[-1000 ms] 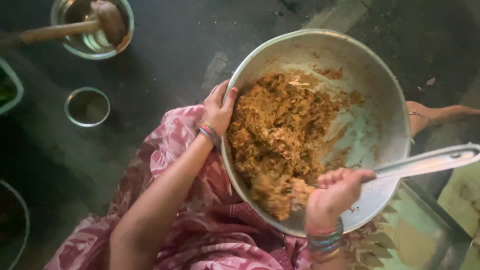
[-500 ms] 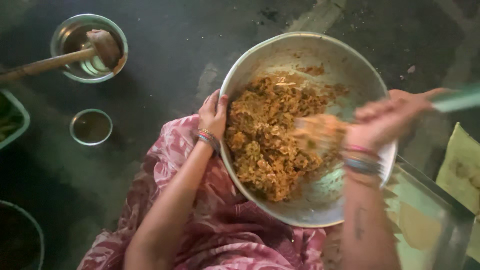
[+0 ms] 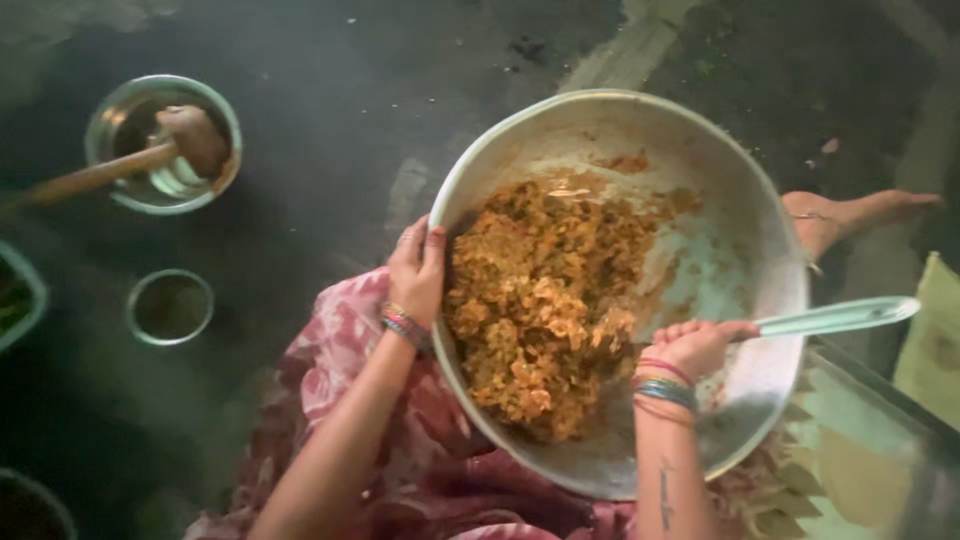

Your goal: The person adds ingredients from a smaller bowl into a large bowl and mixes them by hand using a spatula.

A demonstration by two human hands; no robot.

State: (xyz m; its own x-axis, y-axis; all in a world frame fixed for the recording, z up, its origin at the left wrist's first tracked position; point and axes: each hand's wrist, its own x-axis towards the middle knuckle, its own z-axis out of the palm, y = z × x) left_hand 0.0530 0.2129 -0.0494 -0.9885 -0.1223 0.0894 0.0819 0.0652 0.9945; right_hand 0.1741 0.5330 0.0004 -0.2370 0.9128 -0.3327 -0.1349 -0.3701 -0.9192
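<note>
A large metal bowl (image 3: pixel 700 150) rests on my lap, tilted toward me, with a heap of orange-brown mixed food (image 3: pixel 545 300) in its left half. My left hand (image 3: pixel 418 265) grips the bowl's left rim. Inside the bowl near its lower right, my right hand (image 3: pixel 695 343) is closed around a metal spoon handle (image 3: pixel 835 317) that sticks out past the right rim. The spoon's working end is hidden by my hand and the food. Coloured bangles sit on both wrists.
On the dark floor at upper left stands a steel bowl (image 3: pixel 165 140) with a wooden pestle (image 3: pixel 95 178) in it. A small steel cup (image 3: pixel 170 306) sits below it. A green container edge (image 3: pixel 20 295) shows at far left. My bare foot (image 3: pixel 850 215) lies right of the bowl.
My right hand swung with the spoon from the bowl's lower middle up to the right, then came back down to the lower right. My left hand kept its hold on the rim.
</note>
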